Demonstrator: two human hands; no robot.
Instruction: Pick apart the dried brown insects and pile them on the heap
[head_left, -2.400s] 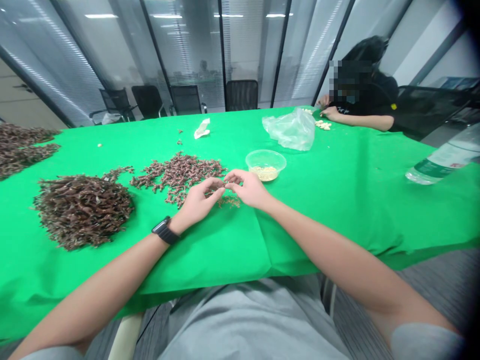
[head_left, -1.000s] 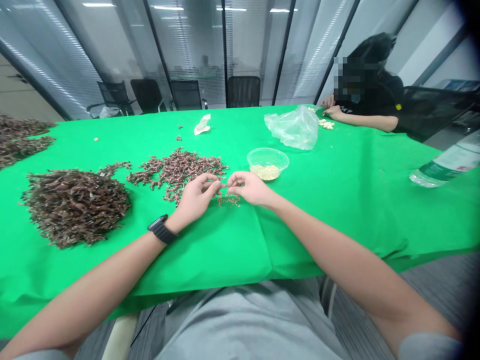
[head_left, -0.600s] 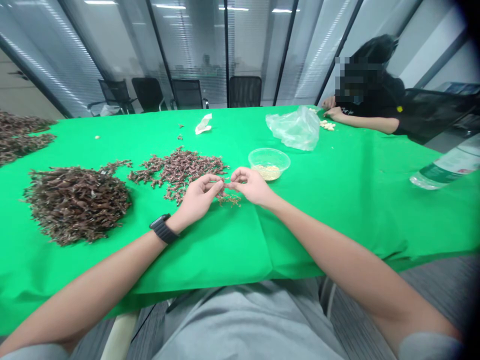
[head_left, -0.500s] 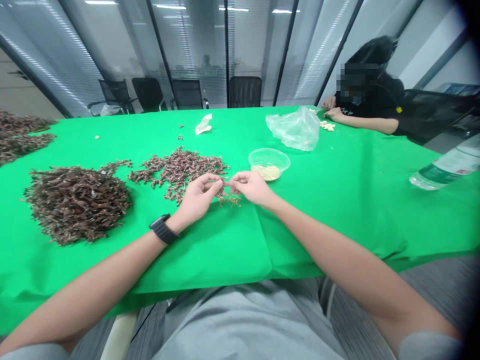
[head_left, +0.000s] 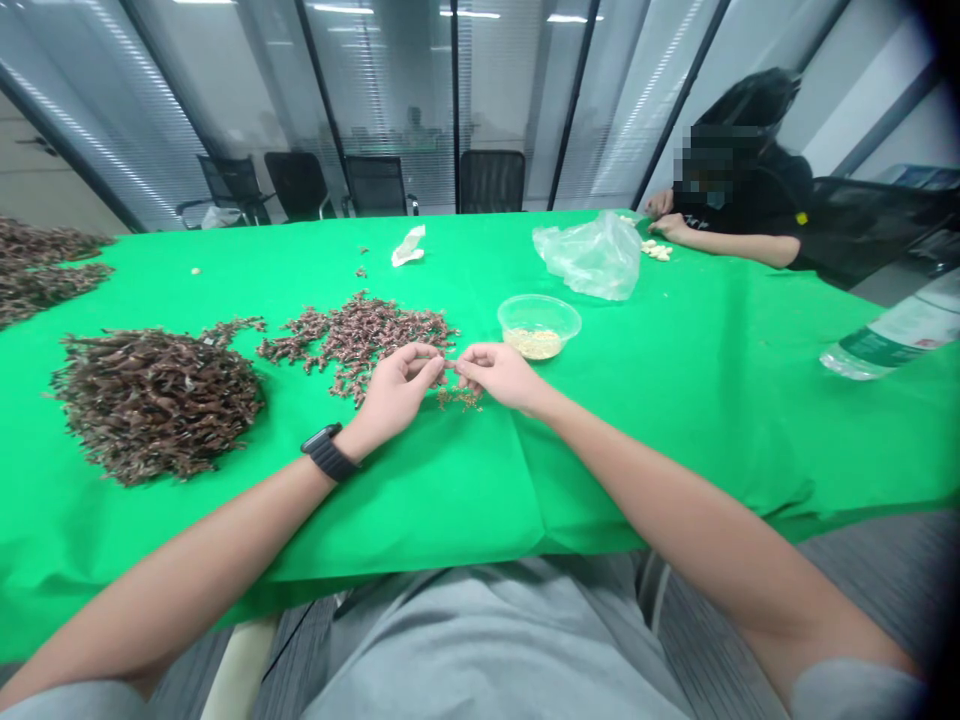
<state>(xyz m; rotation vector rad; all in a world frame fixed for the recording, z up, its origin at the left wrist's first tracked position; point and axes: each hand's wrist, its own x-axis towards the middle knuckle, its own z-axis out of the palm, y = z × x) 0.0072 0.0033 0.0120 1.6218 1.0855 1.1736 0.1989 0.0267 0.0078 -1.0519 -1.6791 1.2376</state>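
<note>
The left hand (head_left: 397, 392) and right hand (head_left: 502, 378) were held close, fingertips pinched together on a thin dried brown sprig (head_left: 450, 364), barely visible. Loose sprigs (head_left: 358, 345) lay just beyond the left hand, fine brown crumbs (head_left: 459, 399) just below the right. Too hard a pinch could have snapped the sprig, scattering bits across the green surface (head_left: 637, 470).

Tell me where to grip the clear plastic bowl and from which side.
Grip the rim of the clear plastic bowl from the near side with the right hand, the closest. The round rim stands above the pale grains inside, so a pinch there should miss them.
</note>
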